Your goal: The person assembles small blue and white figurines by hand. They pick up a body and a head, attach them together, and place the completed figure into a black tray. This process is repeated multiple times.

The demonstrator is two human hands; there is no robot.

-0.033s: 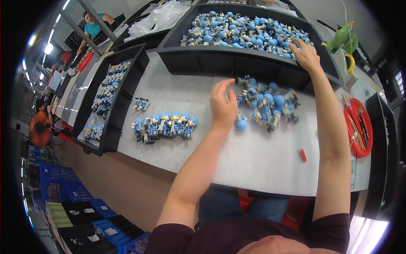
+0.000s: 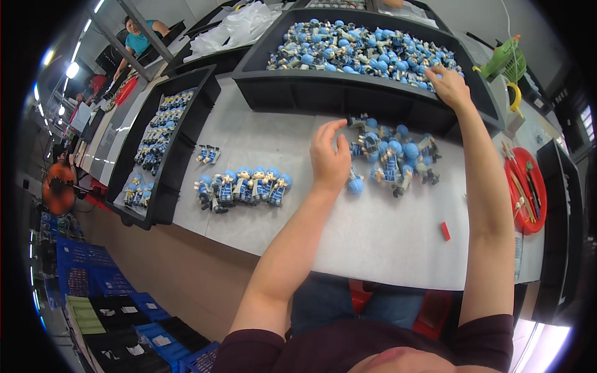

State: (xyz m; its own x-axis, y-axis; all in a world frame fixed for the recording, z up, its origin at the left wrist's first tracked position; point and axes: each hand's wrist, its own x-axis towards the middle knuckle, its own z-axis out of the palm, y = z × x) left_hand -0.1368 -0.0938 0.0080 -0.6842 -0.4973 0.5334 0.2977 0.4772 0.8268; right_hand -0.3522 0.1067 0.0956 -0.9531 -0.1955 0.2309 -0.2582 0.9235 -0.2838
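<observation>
Figurines [image 2: 390, 169] lie beside the wide left grip [image 2: 329, 158] and below the right grip [image 2: 450, 87], its hold unclear.

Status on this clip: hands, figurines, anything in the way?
Left hand open beside loose blue-topped figurines. Right hand at heaped figurines, grip unclear. Large black tray: near wall between both groups.

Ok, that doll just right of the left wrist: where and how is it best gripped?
I'd pinch the doll across its round blue head, coming from the person's side of the table. The head points that way and looks easy to straddle, while the rest of it lies toward the pile and close to the left hand.
</observation>
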